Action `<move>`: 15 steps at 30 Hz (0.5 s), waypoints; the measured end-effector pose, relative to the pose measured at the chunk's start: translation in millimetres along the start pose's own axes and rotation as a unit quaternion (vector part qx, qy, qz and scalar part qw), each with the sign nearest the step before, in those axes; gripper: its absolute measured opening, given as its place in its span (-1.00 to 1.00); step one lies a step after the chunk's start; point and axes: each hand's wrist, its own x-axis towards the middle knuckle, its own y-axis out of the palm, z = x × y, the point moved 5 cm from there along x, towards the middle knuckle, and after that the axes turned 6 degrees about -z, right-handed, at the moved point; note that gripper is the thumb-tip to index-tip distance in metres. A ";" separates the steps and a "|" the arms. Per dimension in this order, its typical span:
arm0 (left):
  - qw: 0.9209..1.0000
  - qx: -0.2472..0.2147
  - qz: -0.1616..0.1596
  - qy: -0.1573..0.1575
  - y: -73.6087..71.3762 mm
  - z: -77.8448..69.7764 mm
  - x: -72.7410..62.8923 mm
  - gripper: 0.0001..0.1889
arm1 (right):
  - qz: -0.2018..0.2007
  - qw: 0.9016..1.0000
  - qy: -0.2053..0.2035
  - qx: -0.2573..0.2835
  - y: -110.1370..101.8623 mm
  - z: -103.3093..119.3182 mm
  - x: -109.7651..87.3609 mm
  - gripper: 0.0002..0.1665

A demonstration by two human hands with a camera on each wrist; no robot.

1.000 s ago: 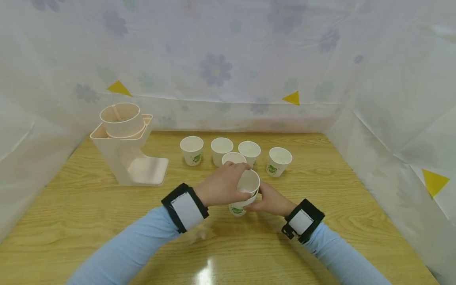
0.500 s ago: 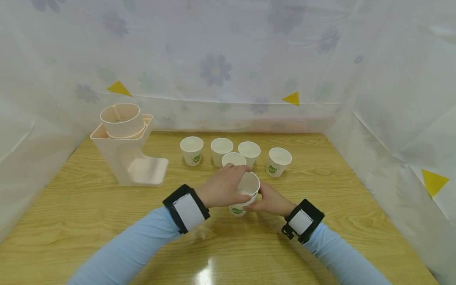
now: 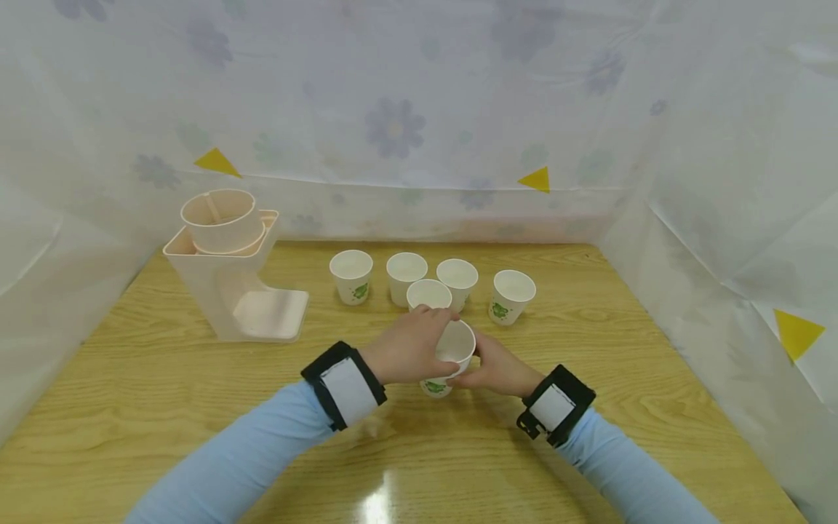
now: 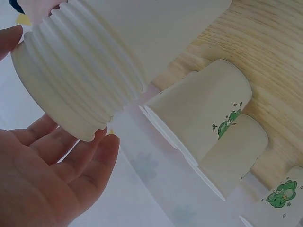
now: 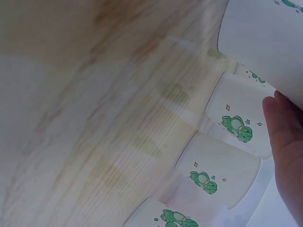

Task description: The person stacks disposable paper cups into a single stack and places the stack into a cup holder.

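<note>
A stack of white paper cups (image 3: 456,342), nested with several rims close together, stands upright at the table's middle. Its rims (image 4: 80,71) fill the upper left of the left wrist view. My left hand (image 3: 409,346) holds the top rim from the left, thumb at the near side and fingers over the far side. Lower down, my right hand (image 3: 500,367) grips the stack's side; in the right wrist view its fingers (image 5: 284,137) lie along the cup wall (image 5: 265,45). A single cup (image 3: 429,293) stands just behind the stack, partly hidden by my left hand.
Behind stand more paper cups with green prints: one at left (image 3: 351,276), two near the middle (image 3: 406,278), one at right (image 3: 513,296). A cream dispenser-like stand (image 3: 236,276) with a round bowl on top is at the far left. White sheets (image 3: 393,87) enclose the table.
My left hand has pressed slightly downward with the top cup, and the gap between the upper rims has narrowed. My right hand keeps its place; the other cups have not moved.
</note>
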 end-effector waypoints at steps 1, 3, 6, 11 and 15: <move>1.000 -0.001 0.002 0.000 0.1 0.4 0.1 -0.35 | 0.000 1.000 -0.001 -0.002 -0.1 0.1 0.1 -0.17; 1.000 -0.004 0.007 -0.001 0.0 1.2 0.6 -0.34 | 0.001 1.000 -0.003 -0.003 -0.2 0.5 0.2 -0.17; 1.000 -0.014 0.021 -0.003 -1.7 1.9 1.4 -0.34 | 0.001 1.000 -0.006 -0.002 -0.8 0.6 0.2 -0.16; 0.998 -0.037 0.049 -0.003 -4.1 3.6 2.6 -0.34 | 0.002 1.000 -0.004 0.004 -1.1 0.0 0.3 -0.15; 0.997 -0.047 0.063 -0.001 -4.5 4.9 2.7 -0.35 | 0.003 1.000 -0.003 0.007 -0.7 -0.6 0.5 -0.16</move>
